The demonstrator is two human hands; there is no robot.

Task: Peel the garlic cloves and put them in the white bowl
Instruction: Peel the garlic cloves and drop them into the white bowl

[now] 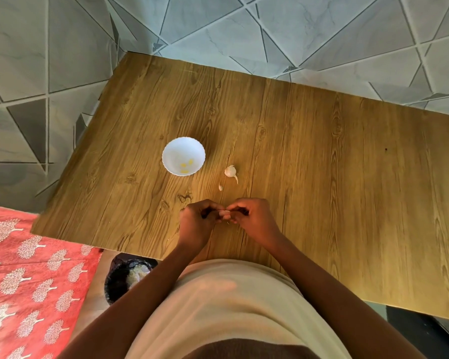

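Note:
A white scalloped bowl stands on the wooden table with a few yellowish peeled cloves inside. To its right lies a partial garlic bulb with a stem, and a single loose clove lies just in front of it. Near the table's front, my left hand and my right hand meet, fingertips curled around one small garlic clove pinched between them. Most of that clove is hidden by the fingers.
A dark bin with pale garlic skins in it sits on the floor below the table's front edge. A red patterned cloth covers the lower left. Grey geometric floor tiles surround the table.

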